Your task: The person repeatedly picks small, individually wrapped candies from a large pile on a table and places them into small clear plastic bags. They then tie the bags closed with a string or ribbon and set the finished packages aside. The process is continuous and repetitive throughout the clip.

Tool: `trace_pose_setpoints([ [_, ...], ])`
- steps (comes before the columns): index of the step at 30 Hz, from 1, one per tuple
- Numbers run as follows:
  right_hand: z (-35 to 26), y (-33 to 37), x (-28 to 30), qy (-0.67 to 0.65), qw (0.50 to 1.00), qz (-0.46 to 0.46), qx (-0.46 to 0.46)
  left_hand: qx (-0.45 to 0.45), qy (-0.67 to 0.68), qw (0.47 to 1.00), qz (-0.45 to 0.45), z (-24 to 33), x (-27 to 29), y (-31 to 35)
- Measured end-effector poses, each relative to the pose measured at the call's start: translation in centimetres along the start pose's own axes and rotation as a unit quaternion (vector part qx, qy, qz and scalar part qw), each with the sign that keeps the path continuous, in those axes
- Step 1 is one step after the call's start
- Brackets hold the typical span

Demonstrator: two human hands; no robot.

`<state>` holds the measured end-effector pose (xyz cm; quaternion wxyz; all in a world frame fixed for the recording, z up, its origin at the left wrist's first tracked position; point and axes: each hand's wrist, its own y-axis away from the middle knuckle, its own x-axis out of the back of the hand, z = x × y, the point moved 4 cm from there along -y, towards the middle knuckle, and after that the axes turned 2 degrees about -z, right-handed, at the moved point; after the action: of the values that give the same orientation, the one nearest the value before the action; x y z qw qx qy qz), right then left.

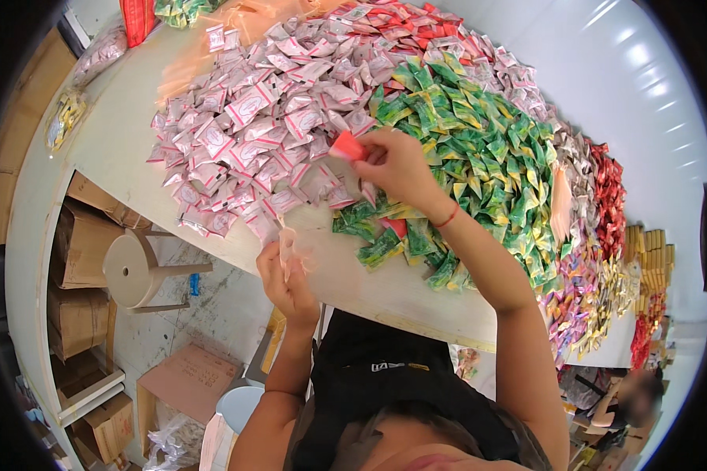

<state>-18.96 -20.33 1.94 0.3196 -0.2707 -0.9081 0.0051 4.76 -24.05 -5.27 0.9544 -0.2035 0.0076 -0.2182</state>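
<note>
My right hand point(397, 166) is closed in a pinch on a small red packet point(346, 147), raised over the edge where pink-and-white packets meet green ones. Lower and to the left, beside the table's near edge, my left hand point(287, 284) grips a sheer pale-peach pouch point(293, 245); its mouth is hard to make out. A big heap of pink-and-white packets point(247, 106) spreads just beyond that hand. Green-and-yellow packets point(479, 157) lie under and to the right of my right wrist. Another red packet point(395, 228) rests among the nearest green ones.
Sheer peach pouches point(188, 59) lie at the far left of the white table point(126, 157), with more peach sheets point(562, 204) at right. Further right are red packets point(609, 196) and stacked gold boxes point(648, 259). Below stand a beige stool point(130, 271) and cartons point(82, 243). Another person point(632, 400) is lower right.
</note>
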Motion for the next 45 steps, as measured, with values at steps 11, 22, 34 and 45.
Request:
trace_pose_setpoints([
  [11,-1.1,8.2,1.7,-0.289,0.937,0.194,-0.032,0.135,0.397,0.893,-0.165,7.2,-12.8,1.3],
  [22,1.7,5.7,14.1,-0.157,0.943,0.280,-0.089,0.190,0.503,0.823,-0.183,8.0,-11.4,3.3],
  [34,19.4,-0.2,33.5,0.431,0.849,0.215,-0.215,0.122,0.220,0.968,0.012,5.8,-1.2,0.5],
  [45,13.2,4.1,28.5,0.529,0.842,0.013,-0.104,-0.056,0.125,0.990,-0.038,8.5,-1.5,-3.0],
])
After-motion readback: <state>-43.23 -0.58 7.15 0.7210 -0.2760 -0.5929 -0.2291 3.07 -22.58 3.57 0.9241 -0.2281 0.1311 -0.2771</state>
